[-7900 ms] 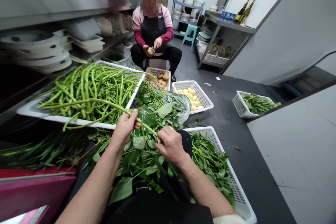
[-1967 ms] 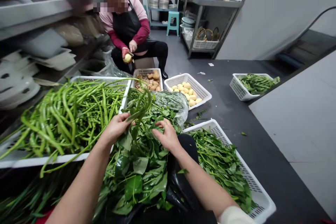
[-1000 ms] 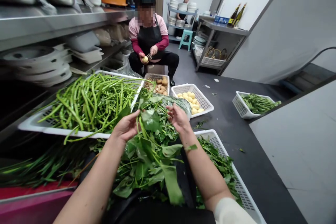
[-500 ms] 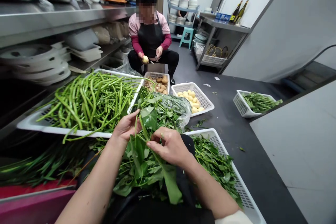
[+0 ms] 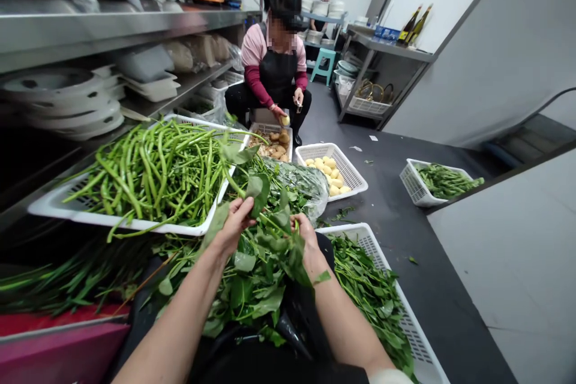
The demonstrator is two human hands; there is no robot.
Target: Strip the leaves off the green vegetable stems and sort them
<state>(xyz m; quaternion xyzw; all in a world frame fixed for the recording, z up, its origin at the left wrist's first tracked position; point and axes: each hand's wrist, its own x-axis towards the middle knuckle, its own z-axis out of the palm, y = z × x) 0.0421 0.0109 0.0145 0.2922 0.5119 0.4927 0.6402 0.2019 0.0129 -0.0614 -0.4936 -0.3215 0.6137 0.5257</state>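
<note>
In front of me my left hand (image 5: pixel 234 223) is closed round a leafy water spinach stem (image 5: pixel 241 189). My right hand (image 5: pixel 306 235), to its right, pinches the other part of the same stem, with leaves hanging over its fingers. Below both hands a heap of loose water spinach leaves (image 5: pixel 258 288) lies across my lap. A white basket (image 5: pixel 198 230) of long stripped stems (image 5: pixel 153 174) stands to the left. By my right forearm is another white basket (image 5: pixel 407 306), filled with leaves (image 5: pixel 366 282).
A co-worker (image 5: pixel 279 66) sits ahead, holding a potato over a basket of unpeeled potatoes (image 5: pixel 279 138). Peeled potatoes (image 5: pixel 330 171) fill a basket nearby. A plastic bag (image 5: pixel 310 183) of greens lies in between. Steel shelves (image 5: pixel 135 30) line the left; a basket of greens (image 5: pixel 443 180) stands right.
My hands have moved apart, the left slightly right and down, the right further right, with the stem stretched between them. The co-worker has leaned forward and lowered the potato.
</note>
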